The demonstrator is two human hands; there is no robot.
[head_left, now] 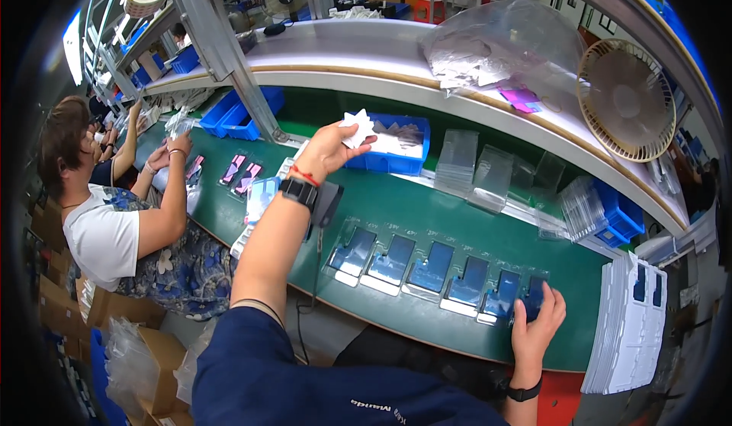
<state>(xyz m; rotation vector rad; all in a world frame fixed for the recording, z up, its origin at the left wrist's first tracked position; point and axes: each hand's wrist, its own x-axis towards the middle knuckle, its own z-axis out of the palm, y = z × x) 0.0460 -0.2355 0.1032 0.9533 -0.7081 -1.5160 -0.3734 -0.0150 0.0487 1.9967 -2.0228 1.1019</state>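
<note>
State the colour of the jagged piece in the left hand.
White; the piece shows best in the head view, the only one.

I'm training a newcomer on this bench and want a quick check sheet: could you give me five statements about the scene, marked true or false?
1. The left hand holds a white, jagged-edged item. True.
2. The right hand is raised over the blue bin. False: the right hand is low, at the rightmost panel of the row.
3. Six dark-blue panels lie in a row on the green table. True.
4. The stack of white trays stands left of the panels. False: the stack is to their right.
5. The blue bin has white pieces in it. True.
</note>
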